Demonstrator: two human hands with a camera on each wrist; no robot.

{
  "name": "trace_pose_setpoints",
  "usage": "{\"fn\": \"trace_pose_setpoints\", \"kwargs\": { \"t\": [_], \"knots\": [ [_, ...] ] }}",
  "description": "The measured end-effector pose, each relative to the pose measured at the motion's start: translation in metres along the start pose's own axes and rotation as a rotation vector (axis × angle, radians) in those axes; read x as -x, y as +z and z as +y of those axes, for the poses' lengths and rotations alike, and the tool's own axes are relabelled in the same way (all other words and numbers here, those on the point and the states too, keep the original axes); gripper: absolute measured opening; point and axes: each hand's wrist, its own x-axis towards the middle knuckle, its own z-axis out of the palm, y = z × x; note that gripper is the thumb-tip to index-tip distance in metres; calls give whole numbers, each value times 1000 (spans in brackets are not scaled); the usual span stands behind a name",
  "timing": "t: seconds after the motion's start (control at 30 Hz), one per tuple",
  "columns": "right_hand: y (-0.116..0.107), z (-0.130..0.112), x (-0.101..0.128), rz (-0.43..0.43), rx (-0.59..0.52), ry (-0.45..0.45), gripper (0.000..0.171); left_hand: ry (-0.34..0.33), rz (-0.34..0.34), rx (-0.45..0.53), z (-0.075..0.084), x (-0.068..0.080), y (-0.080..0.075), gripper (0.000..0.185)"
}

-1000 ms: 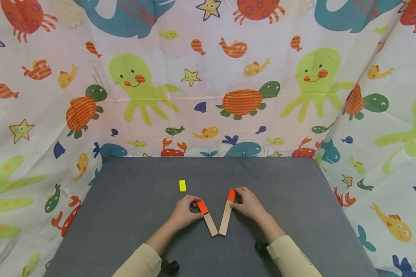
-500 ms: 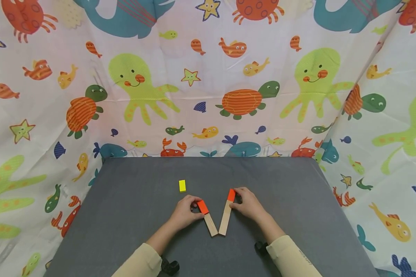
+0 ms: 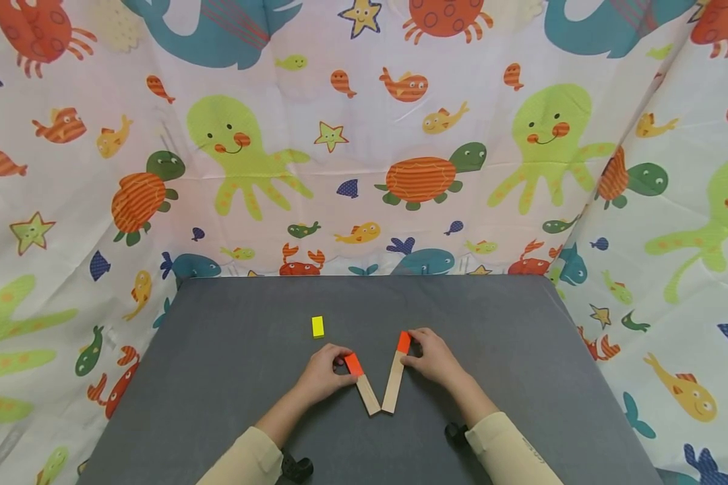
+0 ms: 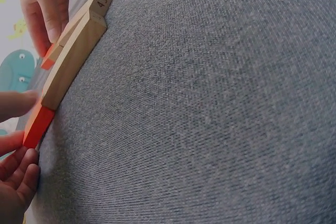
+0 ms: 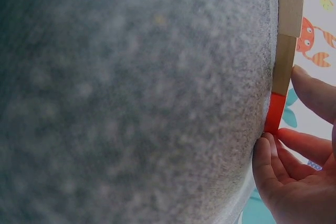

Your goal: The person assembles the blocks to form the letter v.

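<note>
Two slim bars of blocks lie in a V on the table, their lower ends close together. My left hand (image 3: 321, 374) pinches the left bar's red block (image 3: 354, 364), thumb at its seam with a pale wooden block (image 3: 368, 395) and index finger at its outer end. My right hand (image 3: 432, 356) holds the right bar's red block (image 3: 404, 341), fingers at its top end and thumb on the side of the pale wooden length (image 3: 393, 382). A number is printed on one wooden end (image 4: 103, 1) in the left wrist view.
A small yellow block (image 3: 318, 327) stands apart, beyond my left hand. The grey cloth-covered table (image 3: 491, 316) ends at a curtain (image 3: 364, 155) printed with sea animals, which surrounds the back and sides.
The head view has shifted very slightly. Both hands and the blocks keep their places.
</note>
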Motion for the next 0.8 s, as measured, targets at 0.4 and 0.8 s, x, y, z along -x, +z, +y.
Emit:
{"fn": "trace_pose_setpoints", "kwargs": {
  "t": [0.4, 0.8],
  "knots": [
    [1, 0, 0, 3, 1, 8, 66, -7, 33, -15, -2, -2, 2, 31],
    [1, 0, 1, 11, -9, -4, 66, -8, 21, -24, 2, -4, 2, 31]
  ]
}}
